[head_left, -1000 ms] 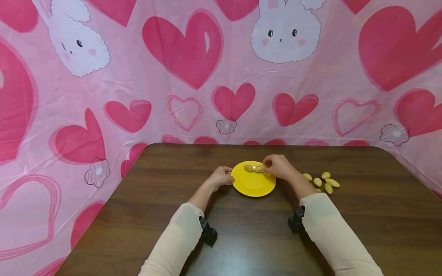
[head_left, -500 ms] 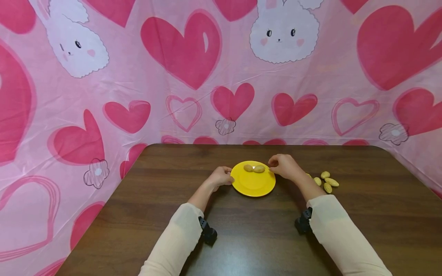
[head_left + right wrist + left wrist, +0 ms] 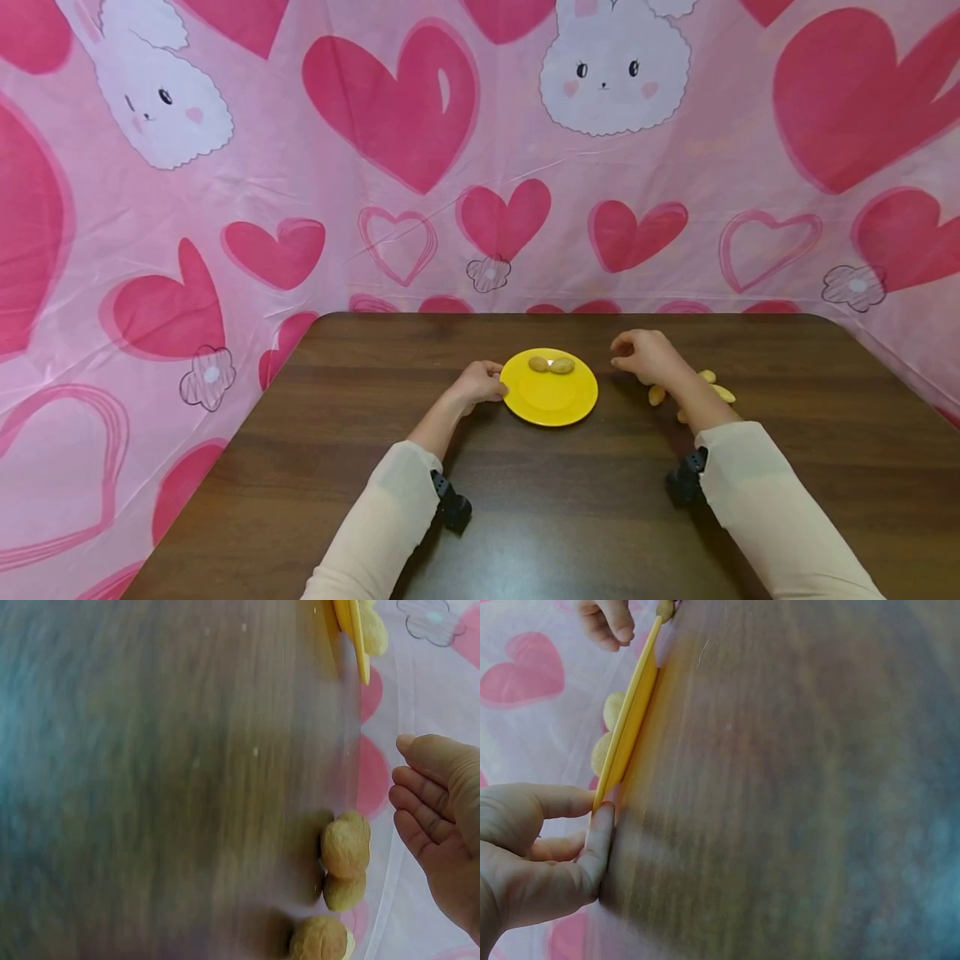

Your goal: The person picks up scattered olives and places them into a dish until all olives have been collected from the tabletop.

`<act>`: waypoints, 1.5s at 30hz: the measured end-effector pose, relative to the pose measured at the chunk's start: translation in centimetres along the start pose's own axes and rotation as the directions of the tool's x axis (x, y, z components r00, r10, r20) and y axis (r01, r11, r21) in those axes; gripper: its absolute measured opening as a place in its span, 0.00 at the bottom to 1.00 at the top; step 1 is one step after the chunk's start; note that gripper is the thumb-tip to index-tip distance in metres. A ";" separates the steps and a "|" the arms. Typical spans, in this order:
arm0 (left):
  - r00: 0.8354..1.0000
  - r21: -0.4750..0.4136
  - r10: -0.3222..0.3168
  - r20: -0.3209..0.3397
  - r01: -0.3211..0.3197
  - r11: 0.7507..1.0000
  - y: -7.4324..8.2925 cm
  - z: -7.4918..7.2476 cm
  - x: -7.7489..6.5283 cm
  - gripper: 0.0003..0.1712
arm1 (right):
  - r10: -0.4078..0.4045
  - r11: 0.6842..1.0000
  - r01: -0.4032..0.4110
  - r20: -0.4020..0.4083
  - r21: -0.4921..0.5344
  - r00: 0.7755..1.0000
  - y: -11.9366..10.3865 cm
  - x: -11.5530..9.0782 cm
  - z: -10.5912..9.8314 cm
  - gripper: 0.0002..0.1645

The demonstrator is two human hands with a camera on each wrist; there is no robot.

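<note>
My left hand (image 3: 477,385): fingers pinching the near rim of the plate (image 3: 550,406). Two pieces (image 3: 562,366) lie on it, right of these fingers. My right hand (image 3: 651,357): fingers loosely curled, holding nothing, apart from the plate. Loose pieces (image 3: 723,393) lie rightward on the worktop (image 3: 540,508), partly hidden by my forearm (image 3: 703,400).

A dark brown wood-grain table (image 3: 555,508) with rounded far corners has a pale sheen on the near part of its smooth top. Toward its far side sits a round, bright yellow plate (image 3: 550,402). To the plate's right, apart from it, small yellowish-brown, potato-like oval lumps (image 3: 722,393) lie loosely grouped, some partly hidden in the head view.
</note>
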State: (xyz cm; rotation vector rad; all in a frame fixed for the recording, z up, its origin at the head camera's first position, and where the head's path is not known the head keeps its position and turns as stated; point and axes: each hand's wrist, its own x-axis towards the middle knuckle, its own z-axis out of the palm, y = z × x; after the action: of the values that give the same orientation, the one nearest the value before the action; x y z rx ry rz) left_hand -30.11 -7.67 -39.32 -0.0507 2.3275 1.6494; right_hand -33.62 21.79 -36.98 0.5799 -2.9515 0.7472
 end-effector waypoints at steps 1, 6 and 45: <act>1.000 0.002 -0.002 -0.001 0.002 1.000 0.0 0.0 0.0 0.25 | -0.003 1.000 0.003 -0.002 0.001 1.000 0.1 -0.1 -0.1 0.14; 1.000 0.010 -0.006 -0.002 0.006 1.000 -0.1 0.0 0.0 0.25 | -0.003 1.000 0.003 -0.026 0.019 1.000 0.7 -0.8 -0.6 0.14; 1.000 0.013 -0.002 0.007 0.002 1.000 0.0 -0.1 0.0 0.24 | 0.073 0.997 -0.070 0.100 -0.032 0.992 4.4 -3.9 -2.6 0.11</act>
State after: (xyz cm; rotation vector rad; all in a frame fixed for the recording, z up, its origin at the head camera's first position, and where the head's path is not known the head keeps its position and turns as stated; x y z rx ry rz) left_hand -30.11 -7.80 -39.29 -0.0444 2.3316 1.6312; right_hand -31.74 27.99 -37.16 0.5277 -3.0852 0.7009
